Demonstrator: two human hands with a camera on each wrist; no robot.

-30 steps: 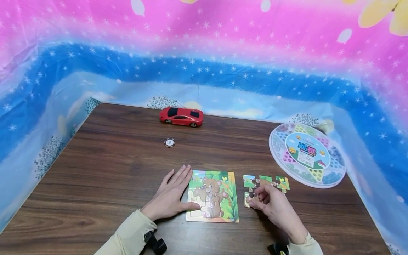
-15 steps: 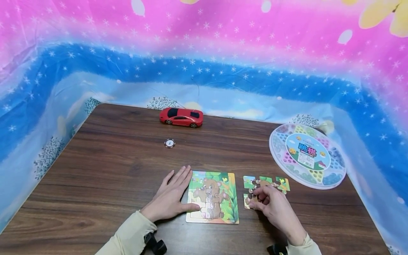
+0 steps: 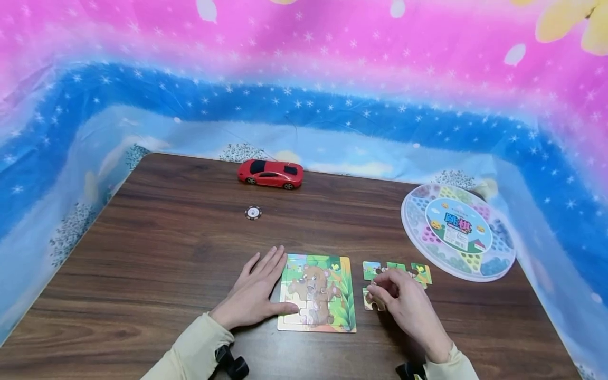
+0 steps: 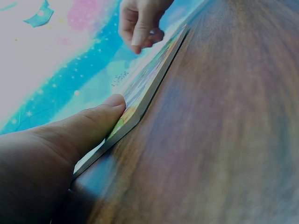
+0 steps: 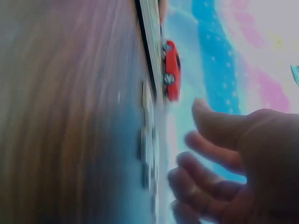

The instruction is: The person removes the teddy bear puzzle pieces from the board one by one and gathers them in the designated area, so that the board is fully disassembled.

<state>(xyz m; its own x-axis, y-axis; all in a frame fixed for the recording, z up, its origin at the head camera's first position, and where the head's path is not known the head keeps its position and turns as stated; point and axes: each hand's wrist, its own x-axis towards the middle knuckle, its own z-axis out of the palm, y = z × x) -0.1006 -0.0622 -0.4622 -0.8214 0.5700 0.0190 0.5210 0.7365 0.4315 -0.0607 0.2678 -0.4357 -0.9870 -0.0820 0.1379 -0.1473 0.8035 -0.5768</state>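
Note:
A bear jigsaw puzzle (image 3: pixel 315 295) in a square tray lies in front of me. My left hand (image 3: pixel 256 290) rests flat along its left side, fingers straight, with the thumb on the tray's lower left edge. To the right of the tray, several loose jigsaw pieces (image 3: pixel 372 270) are laid out close together, one of them a lower-left piece (image 3: pixel 368 300). Above these my right hand (image 3: pixel 408 306) hovers with fingers loosely bent. In the right wrist view, thumb (image 5: pixel 219 126) and fingers stand apart with nothing between them. The hand hides part of the pieces in the head view.
A round Chinese checkers set (image 3: pixel 458 232) lies at the right edge of the table. Toward the back stands a red toy car (image 3: pixel 271 174), with a poker chip (image 3: pixel 253 212) in front of it. Patterned cloth (image 3: pixel 332 105) hangs around the table's far sides.
My right fingers, down at the lower-left piece before, have risen off the pieces, and more of that piece shows. My left hand and the tray have stayed in place.

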